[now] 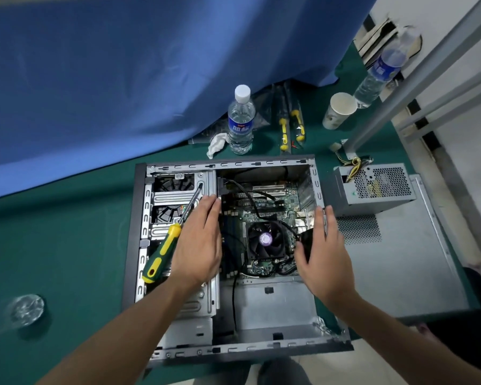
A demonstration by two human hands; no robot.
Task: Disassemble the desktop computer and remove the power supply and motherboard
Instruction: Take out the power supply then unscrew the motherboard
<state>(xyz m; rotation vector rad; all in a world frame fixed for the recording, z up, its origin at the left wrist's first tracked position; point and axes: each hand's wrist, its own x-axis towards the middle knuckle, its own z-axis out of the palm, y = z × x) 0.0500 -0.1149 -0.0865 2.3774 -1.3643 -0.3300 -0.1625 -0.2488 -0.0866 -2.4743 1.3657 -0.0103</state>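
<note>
Left hand (pixel 199 243) flat, fingers straight, at the motherboard's (pixel 264 223) left edge; right hand (pixel 324 251) likewise open-fingered at its right edge, by the case wall — gripping nothing. Board still seated inside the open metal case (pixel 272 309), black round fan (pixel 267 240) at centre, bare steel floor below. Left of the board, green-and-yellow screwdriver (pixel 164 251) lying across the drive cage. Right of the case, out on the grey panel (pixel 400 259) — boxy perforated power supply (pixel 372 187).
</note>
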